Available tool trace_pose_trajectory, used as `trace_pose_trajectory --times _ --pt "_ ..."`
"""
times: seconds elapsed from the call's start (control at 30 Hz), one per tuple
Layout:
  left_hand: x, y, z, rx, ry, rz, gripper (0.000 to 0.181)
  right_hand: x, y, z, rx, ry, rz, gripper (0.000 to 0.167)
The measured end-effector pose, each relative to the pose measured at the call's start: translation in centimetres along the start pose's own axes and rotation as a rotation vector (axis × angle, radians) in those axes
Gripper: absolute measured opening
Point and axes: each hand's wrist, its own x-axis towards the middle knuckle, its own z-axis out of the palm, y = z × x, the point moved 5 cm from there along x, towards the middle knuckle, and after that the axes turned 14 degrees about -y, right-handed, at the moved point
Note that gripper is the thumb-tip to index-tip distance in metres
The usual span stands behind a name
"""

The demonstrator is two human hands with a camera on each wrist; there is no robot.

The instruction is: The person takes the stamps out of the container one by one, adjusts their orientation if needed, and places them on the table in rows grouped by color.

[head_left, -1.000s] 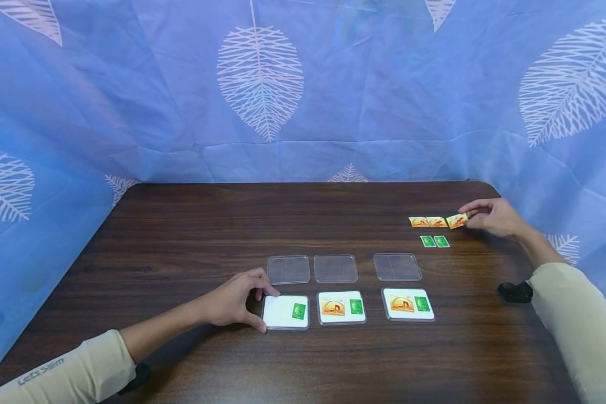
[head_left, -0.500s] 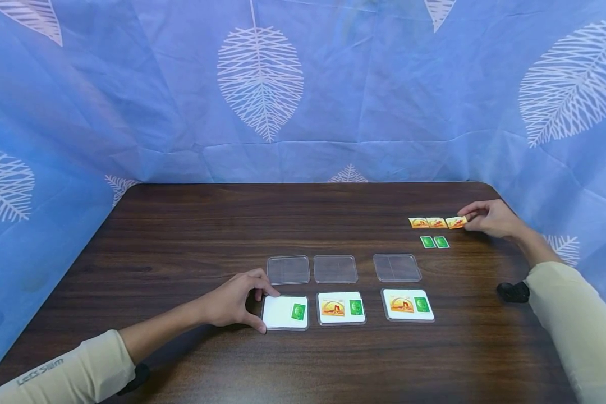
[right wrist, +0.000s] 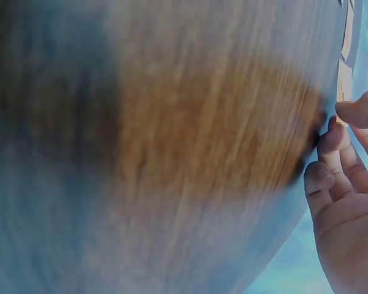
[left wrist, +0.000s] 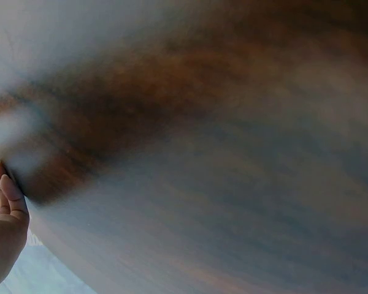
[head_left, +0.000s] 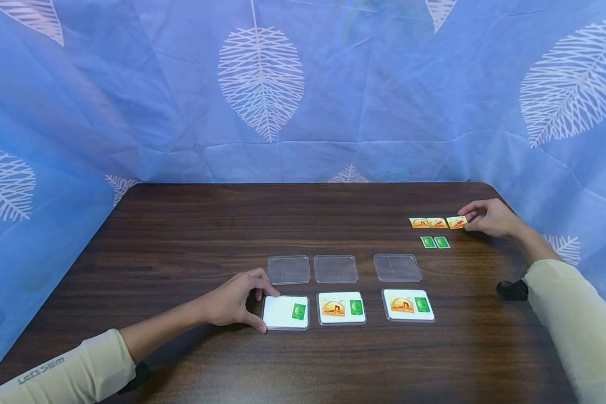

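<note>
– Rightmost orange stamp [head_left: 456, 223] has been levelled since the frame a second ago: tilted then, nearly in line with its row now. How is it held?

– Pinched at its right edge between thumb and finger of the right grip [head_left: 492, 217], closed right down on it. Printed face is left mostly uncovered, presumably to avoid creasing or smudging. Whether it is lifted off the worktop [head_left: 207, 213] can't be told.

– Left grip [head_left: 232, 300]?

– Partly spread. Left case [head_left: 293, 329] is spanned at its left end, thumb at the near corner, finger at the far one. Probably done to steady it; light thing, easily slid.

– Layout logic?

– Cases are lined up in the near row, clear lids [head_left: 289, 269] laid flat behind, roughly one per case, likely for easy matching. An orange and a green stamp are held in both middle case [head_left: 342, 323] and right case [head_left: 410, 320]. In the left one, only a green stamp [head_left: 299, 312] is seen, set to the right, white card [head_left: 276, 311] bare beside it. Two orange stamps [head_left: 427, 223] and two green stamps [head_left: 435, 242] are kept sorted by colour.

– Materials?

– Rigid-looking clear plastic, rounded corners; thin paper, serrations too small to confirm; dark wood-grain top, soft sheen.
</note>
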Motion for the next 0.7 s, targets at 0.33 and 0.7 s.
trace_pose_trajectory --times 0.33,0.7 --pt "0.00 0.04 -0.02 0.008 -0.004 -0.008 0.055 0.13 -0.16 -0.04 0.001 0.001 0.021 0.031" --pt "-0.07 0.00 0.01 0.004 -0.004 -0.026 0.055 0.36 -0.06 0.03 -0.006 -0.019 0.047 0.030"
